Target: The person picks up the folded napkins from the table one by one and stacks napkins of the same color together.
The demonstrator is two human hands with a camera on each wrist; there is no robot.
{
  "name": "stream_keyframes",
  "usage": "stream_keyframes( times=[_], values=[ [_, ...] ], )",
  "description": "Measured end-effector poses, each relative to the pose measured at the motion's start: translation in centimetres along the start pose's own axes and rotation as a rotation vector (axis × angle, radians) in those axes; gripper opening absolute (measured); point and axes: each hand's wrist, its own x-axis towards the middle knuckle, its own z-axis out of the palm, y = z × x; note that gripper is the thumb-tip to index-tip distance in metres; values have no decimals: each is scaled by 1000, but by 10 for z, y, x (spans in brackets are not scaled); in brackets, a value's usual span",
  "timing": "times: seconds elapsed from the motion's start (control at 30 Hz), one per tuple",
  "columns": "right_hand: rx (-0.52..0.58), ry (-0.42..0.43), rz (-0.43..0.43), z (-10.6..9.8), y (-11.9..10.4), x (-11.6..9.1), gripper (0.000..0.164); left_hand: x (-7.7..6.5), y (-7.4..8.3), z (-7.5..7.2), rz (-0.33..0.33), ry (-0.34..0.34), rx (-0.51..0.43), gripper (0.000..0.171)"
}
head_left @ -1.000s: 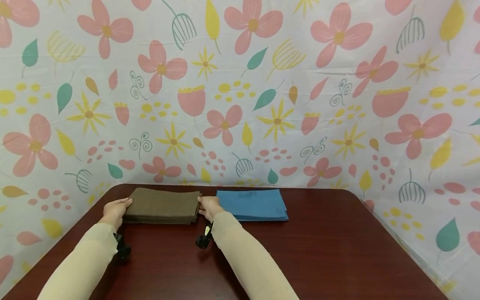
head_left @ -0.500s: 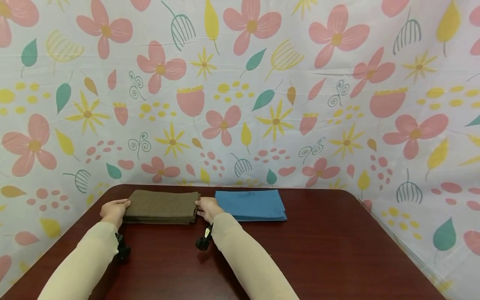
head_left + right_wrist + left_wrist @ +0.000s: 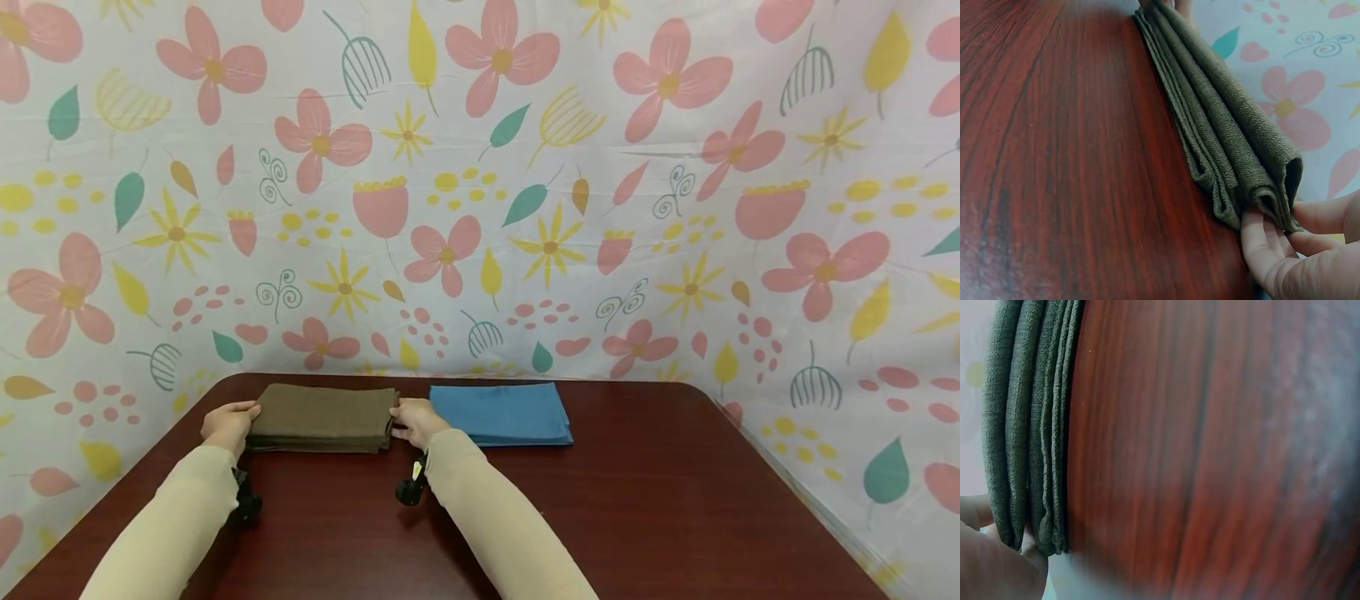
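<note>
A folded olive-brown towel (image 3: 322, 417) lies on the left part of the table, its stacked layers showing along the near side. At its left end my left hand (image 3: 227, 425) pinches the edge; in the left wrist view that hand's fingers (image 3: 1000, 565) press into the layers. My right hand (image 3: 417, 422) grips the opposite end. In the right wrist view, thumb and fingers (image 3: 1259, 250) pinch the looped fold corners of the towel (image 3: 1229, 137). Just right of my right hand lies a folded blue towel (image 3: 502, 412), partly behind the hand and sleeve.
The dark red-brown wooden table (image 3: 637, 500) has rounded far corners. Behind it hangs a white floral-patterned cloth backdrop (image 3: 465, 167). Black wrist-worn devices (image 3: 411, 490) hang under both forearms, low over the tabletop.
Both hands keep their places at the two ends of the olive-brown towel. Its right end and the right hand have shifted very slightly left. The view has tilted a little.
</note>
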Motion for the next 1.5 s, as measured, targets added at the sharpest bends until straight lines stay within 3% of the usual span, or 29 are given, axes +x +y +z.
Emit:
stream_keyframes(
  times=[0.27,0.4,0.63,0.87,1.2,1.5],
  values=[
    [39,-1,12,-2,-6,-7,53,0,5,-6,15,-86,41,43],
    [53,-8,16,-5,-11,-13,54,-3,7,-13,43,-98,89,45],
    [88,-46,31,-14,-26,-21,57,-3,12,-26,92,-96,89,44],
    [30,-113,0,-22,-43,-34,47,-15,23,-18,129,-149,103,53],
    [-6,-158,-11,-33,-59,-44,48,-33,41,-8,182,-344,86,62],
    [-84,-181,-64,-54,-76,-55,48,-44,55,11,246,-404,96,63]
  ],
)
